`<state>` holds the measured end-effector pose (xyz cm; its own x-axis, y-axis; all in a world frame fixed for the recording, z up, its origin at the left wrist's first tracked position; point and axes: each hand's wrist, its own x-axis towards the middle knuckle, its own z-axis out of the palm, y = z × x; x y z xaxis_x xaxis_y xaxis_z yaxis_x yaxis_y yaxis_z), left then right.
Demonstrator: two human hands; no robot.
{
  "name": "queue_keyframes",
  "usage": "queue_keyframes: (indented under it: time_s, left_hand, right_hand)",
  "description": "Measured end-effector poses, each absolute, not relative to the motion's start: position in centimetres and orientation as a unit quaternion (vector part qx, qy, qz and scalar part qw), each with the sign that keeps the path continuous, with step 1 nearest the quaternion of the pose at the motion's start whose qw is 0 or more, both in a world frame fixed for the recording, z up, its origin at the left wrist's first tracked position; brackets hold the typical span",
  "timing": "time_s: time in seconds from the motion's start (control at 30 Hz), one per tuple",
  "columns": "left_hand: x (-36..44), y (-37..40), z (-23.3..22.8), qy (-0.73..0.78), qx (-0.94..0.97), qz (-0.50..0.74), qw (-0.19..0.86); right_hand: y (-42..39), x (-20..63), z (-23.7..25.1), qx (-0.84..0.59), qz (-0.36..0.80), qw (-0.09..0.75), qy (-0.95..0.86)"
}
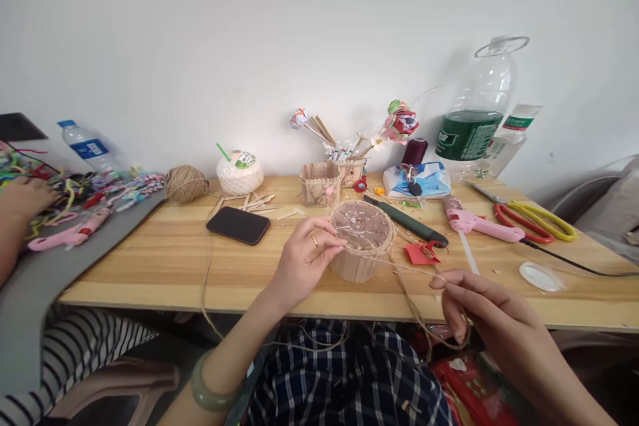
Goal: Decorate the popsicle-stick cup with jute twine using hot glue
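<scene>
A phone [238, 225] lies on the surface [150, 269], a coconut [240, 174] with a green straw [223, 152] behind it. To the right, a blue-and-white packet [432, 180] rests before a purple spool [415, 151], near a large bottle [472, 123] and a smaller bottle [510, 146]. A blue-capped bottle [91, 148] is far left.

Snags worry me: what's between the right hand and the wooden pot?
In the head view, a strand of twine; slacker twine droops below, a red scrap lies beyond.

Upright wooden-slat cup [355, 267], taut twine [412, 267]
</scene>
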<state>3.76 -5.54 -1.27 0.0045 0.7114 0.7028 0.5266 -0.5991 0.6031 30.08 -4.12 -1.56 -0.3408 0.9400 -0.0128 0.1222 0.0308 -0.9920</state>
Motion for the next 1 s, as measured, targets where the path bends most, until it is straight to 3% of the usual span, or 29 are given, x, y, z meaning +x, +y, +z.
queue_keyframes:
  time_s: [0.17, 0.33, 0.4, 0.47, 0.77, 1.0]
  left_hand:
    - [3.7, -5.7, -1.1, 0.446, 0.696, 0.552, 0.106]
    - [3.4, -6.2, -1.1, 0.461, 0.666, 0.569, 0.142]
    - [3.4, -6.4, -1.4, 0.464, 0.649, 0.584, 0.152]
    - [3.5, -6.4, -1.9, 0.470, 0.640, 0.583, 0.170]
    - [5.6, -5.6, -4.7, 0.527, 0.613, 0.523, 0.271]
    - [5.8, -4.9, -6.1, 0.510, 0.588, 0.535, 0.329]
  right_hand:
    - [-3.2, 30.6, -2.0, -0.429, 0.425, 0.309, -0.735]
    - [-0.2, 34.2, -1.8, -0.535, 0.110, 0.305, -0.780]
    - [1.7, 35.8, -1.7, -0.598, -0.061, 0.221, -0.768]
    - [3.6, 37.1, -1.4, -0.623, -0.137, 0.162, -0.753]
    - [8.9, 37.2, -1.7, -0.629, -0.169, 0.017, -0.759]
    - [10.6, 36.9, -1.9, -0.643, -0.146, 0.011, -0.752]
